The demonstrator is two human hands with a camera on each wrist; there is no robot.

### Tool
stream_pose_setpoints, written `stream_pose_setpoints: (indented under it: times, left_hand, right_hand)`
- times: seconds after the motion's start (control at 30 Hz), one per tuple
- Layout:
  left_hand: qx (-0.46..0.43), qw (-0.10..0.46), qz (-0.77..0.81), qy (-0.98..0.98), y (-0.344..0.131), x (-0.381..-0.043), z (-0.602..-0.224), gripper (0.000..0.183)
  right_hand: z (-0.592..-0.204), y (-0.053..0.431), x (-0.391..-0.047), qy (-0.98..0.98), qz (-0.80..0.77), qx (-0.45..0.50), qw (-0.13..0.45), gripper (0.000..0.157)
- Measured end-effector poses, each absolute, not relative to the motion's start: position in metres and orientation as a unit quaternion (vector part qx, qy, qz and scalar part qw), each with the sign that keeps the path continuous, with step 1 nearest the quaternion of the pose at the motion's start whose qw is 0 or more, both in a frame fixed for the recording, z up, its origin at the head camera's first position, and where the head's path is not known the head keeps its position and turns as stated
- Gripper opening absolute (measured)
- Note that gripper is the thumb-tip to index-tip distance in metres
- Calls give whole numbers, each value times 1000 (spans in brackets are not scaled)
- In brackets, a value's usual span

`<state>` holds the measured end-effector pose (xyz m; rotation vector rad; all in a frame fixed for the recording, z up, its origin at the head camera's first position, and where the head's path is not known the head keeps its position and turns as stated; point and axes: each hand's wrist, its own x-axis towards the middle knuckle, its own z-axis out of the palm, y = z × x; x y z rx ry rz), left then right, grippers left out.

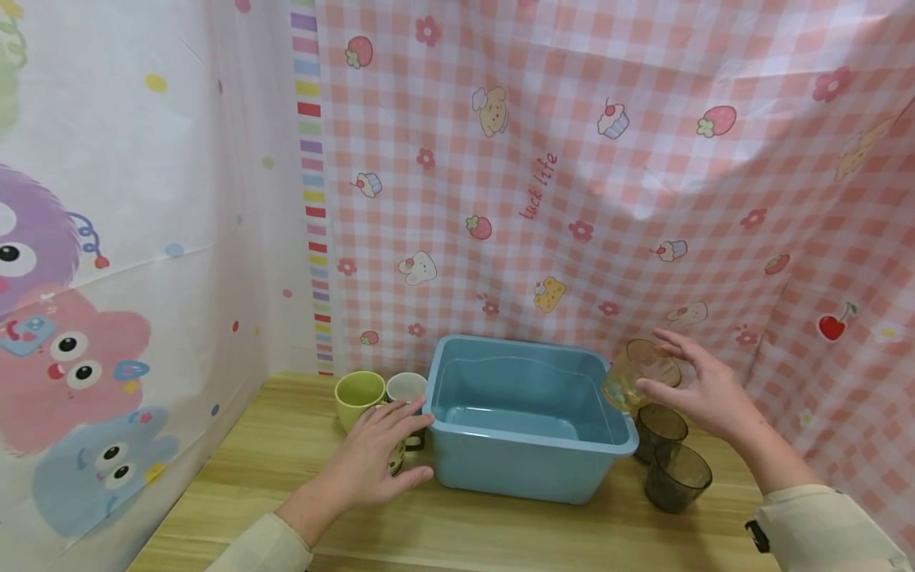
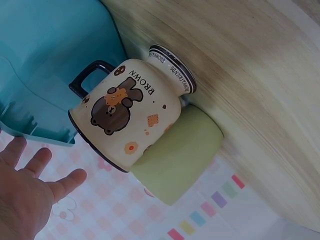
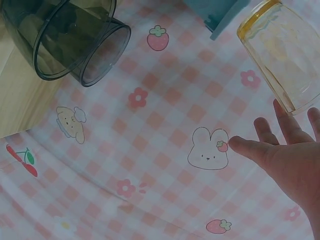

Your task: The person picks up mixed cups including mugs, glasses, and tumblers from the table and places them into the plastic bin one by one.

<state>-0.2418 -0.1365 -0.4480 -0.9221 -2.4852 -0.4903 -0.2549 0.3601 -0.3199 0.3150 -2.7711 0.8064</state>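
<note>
My right hand (image 1: pixel 715 395) holds a clear amber glass (image 1: pixel 620 389), tilted, between thumb and fingers near the right rim of a blue plastic tub (image 1: pixel 518 475). In the right wrist view, fingertips meet the amber glass (image 3: pixel 290 55) by its rim; the thumb is out of sight. My left hand (image 1: pixel 360 465) has its fingers extended at the tub's left rim. Beneath it stands a cream bear-print mug (image 2: pixel 137 100) with a dark handle, mostly hidden from the head view. A green cup (image 1: pixel 355 407) and a white cup (image 1: pixel 407 386) stand behind that hand.
Two smoky dark glasses (image 1: pixel 675 485) stand on the wooden table (image 1: pixel 443 536) right of the tub. A pink checked cloth (image 1: pixel 572 175) hangs behind the table, and a white cartoon-print cloth (image 1: pixel 179 318) hangs at the left.
</note>
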Motion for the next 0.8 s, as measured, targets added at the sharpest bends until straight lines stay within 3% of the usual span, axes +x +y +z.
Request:
stream_pose_setpoints:
  times: [0.8]
  left_hand:
    - [-334, 228, -174, -898, -136, -242, -448, 70]
  right_hand:
    - [-321, 349, -254, -945, 280, 119, 122, 92]
